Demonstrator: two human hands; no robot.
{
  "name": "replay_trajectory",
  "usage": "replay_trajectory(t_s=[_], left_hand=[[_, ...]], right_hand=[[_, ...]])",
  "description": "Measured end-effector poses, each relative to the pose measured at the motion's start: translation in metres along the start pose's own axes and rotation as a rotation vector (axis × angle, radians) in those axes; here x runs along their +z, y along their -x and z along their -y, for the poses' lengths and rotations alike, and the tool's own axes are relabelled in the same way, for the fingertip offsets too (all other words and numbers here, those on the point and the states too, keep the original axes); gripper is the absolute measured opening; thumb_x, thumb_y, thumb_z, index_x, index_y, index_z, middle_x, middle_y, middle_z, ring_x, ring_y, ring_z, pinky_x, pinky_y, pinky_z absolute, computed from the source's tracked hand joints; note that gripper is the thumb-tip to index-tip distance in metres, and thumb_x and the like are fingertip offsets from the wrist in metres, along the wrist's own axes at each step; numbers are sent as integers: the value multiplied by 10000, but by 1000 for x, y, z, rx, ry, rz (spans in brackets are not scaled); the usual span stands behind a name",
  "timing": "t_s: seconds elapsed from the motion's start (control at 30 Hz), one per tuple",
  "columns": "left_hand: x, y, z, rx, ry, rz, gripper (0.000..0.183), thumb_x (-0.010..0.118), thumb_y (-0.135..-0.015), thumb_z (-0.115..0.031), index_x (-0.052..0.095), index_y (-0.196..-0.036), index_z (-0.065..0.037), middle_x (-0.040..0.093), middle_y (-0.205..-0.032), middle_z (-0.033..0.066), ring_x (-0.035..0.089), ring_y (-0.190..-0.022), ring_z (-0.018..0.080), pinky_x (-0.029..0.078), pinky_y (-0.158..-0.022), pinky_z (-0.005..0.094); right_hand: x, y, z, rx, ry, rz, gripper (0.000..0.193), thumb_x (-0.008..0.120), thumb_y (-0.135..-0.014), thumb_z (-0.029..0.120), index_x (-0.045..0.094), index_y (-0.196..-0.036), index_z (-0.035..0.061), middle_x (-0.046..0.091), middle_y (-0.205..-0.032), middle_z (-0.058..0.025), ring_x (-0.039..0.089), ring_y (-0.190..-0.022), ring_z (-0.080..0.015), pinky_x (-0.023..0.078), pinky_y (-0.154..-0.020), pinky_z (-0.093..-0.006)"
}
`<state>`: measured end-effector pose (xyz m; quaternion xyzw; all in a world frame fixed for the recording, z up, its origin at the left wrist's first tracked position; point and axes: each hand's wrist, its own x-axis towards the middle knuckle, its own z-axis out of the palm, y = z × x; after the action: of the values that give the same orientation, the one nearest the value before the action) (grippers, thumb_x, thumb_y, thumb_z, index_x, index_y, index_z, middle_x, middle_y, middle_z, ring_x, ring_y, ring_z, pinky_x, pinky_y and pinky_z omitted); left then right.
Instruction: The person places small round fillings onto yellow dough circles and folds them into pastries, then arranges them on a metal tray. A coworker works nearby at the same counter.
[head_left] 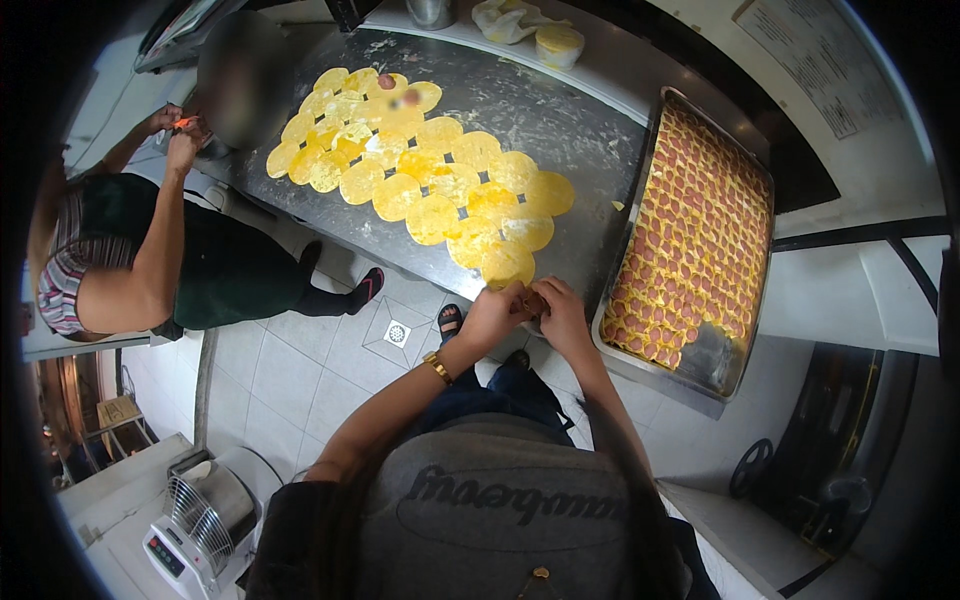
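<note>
My left hand (502, 312) and my right hand (562, 312) meet at the table's near edge, fingers closed together. Between the fingertips is a small dumpling (536, 301), mostly hidden by the fingers, with a bit of reddish-brown filling showing. Just beyond my hands lie rows of round yellow wrappers (430, 218), dusted with flour and partly overlapping on the dark metal table (590, 140). Toward the far end, small lumps of pink filling (386, 82) sit on a few wrappers. At the right, a large metal tray (716, 345) is packed with open-topped yellow dumplings (690, 240) with pink filling.
A co-worker (130, 240) stands at the left, holding something small and orange (183, 122). A white tub (558, 46), a plastic bag (510, 20) and a metal container (430, 12) line the table's back. A mixer (205, 520) stands at lower left, near a floor drain (397, 333).
</note>
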<state>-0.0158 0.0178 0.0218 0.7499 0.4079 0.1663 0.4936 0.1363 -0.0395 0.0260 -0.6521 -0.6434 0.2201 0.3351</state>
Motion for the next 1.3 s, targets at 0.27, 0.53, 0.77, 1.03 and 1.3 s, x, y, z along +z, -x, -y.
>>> replay_trajectory(t_s=[0.27,0.53,0.77,1.03,1.3], left_hand=[[4,-3,10,64,40,-36,287,750,-698,-83,598,-938,-35,661,-816,131,668,-746,276,521,-656,337],[0,-2,11,88,18,-24,277,743,-699,-63,604,-937,-40,666,-832,121,670,-764,268,524,-674,338],[0,1,3,128,25,-49,257,733,-709,-50,589,-920,-22,665,-827,121,671,-778,269,525,-680,335],[2,-1,2,131,50,-80,254,718,-718,-22,589,-935,-17,656,-854,129,668,-809,274,526,-686,331],[3,-5,-3,122,30,-59,288,716,-720,-24,594,-981,-15,655,-885,145,656,-866,290,527,-724,335]], right_hand=[[-1,-1,-1,92,16,38,409,548,-659,-113,600,-1042,21,592,-978,-152,588,-913,-350,495,-763,-384],[-2,6,2,140,31,24,348,561,-667,-93,605,-997,10,579,-995,-152,580,-921,-361,482,-780,-409],[-9,5,5,93,44,-54,431,568,-626,-108,601,-1036,19,584,-973,-144,596,-895,-347,491,-762,-388],[-4,7,0,151,72,-42,447,580,-634,-108,604,-1058,31,579,-987,-137,598,-860,-346,492,-741,-391],[0,7,-6,136,57,-34,429,600,-631,-92,600,-1046,16,572,-1007,-150,586,-902,-355,488,-760,-396]])
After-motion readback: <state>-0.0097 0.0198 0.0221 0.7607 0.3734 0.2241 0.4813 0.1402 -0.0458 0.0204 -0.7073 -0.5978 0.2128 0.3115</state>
